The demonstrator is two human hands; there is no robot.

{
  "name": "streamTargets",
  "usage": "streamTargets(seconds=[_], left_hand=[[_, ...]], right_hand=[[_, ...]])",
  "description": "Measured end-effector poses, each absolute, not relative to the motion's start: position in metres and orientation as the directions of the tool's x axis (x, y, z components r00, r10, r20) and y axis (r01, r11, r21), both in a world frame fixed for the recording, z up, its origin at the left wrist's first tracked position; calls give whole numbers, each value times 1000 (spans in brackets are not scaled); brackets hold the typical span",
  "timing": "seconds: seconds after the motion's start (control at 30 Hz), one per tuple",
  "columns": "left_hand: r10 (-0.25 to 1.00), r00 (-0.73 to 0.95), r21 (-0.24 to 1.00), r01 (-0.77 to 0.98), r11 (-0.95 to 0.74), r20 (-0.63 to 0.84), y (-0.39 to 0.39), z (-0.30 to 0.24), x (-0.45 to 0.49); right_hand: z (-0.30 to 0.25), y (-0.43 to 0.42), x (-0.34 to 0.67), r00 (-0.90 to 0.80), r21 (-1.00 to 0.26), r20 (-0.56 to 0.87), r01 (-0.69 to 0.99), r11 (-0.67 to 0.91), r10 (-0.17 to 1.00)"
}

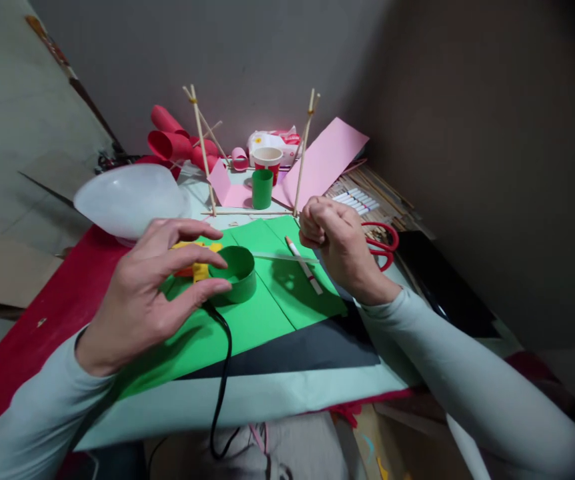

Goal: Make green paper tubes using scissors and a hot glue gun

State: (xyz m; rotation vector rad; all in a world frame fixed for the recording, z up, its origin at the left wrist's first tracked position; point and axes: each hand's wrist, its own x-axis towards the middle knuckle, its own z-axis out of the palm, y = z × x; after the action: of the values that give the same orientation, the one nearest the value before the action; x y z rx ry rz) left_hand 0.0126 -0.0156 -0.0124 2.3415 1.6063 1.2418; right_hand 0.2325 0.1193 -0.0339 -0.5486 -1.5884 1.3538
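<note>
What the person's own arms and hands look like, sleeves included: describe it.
Both arms wear long, close-fitting sleeves of plain pale grey-green cloth. The left sleeve and the right sleeve each end at the wrist. The left hand and the right hand are bare: no gloves, and no ring, watch or bracelet shows.

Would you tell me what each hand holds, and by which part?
The right hand pinches one end of a thin pale stick. The left hand touches the green paper ring on its outer wall; grip uncertain.
</note>
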Motion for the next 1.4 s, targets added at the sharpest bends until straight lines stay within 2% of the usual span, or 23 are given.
streamTargets(seconds=[0.1,0.17,0.23,0.3,0.37,0.4,0.43,0.5,0.7,0.87,1.0,1.1,1.23,1.4], left_hand=[[758,222,324,805,-497,614,-14,-17,19],[772,234,335,799,-499,591,-12,-21,21],[796,145,436,772,-463,588,-11,-22,19],[843,-24,631,674,-383,537,-12,-20,15],[894,-209,855,438,-277,396,-13,-17,11],[910,-269,927,294,-233,314,-13,-15,10],[913,-323,966,154,-207,247,-12,-14,9],[908,-359,977,59,-206,213,-10,-13,8],[899,-348,964,102,-246,266,-8,-12,9],[881,-310,927,237,-292,356,-15,-11,10],[792,-176,731,538,-420,584,-20,-12,14],[736,-95,595,661,-457,671,-22,-14,17],[687,-42,498,721,-481,725,-22,-15,18],[609,-46,451,716,-532,792,-24,-14,20]], right_hand=[[-33,119,232,-432,-934,347,-243,263,832],[-31,119,232,-420,-931,351,-250,265,837],[-29,120,233,-410,-924,367,-266,275,835],[-29,121,234,-409,-915,385,-286,284,828],[-29,121,234,-422,-910,397,-300,287,815],[-29,121,234,-435,-909,400,-303,287,807],[-30,120,234,-450,-908,402,-304,286,797],[-30,118,232,-483,-907,409,-309,286,774],[-30,108,229,-535,-908,410,-320,272,739],[-28,101,230,-556,-925,374,-278,257,742],[-33,99,232,-503,-934,353,-240,265,789],[-38,98,231,-486,-938,339,-235,253,805],[-39,96,230,-505,-939,341,-228,258,793],[-39,100,227,-507,-927,367,-272,259,780]])
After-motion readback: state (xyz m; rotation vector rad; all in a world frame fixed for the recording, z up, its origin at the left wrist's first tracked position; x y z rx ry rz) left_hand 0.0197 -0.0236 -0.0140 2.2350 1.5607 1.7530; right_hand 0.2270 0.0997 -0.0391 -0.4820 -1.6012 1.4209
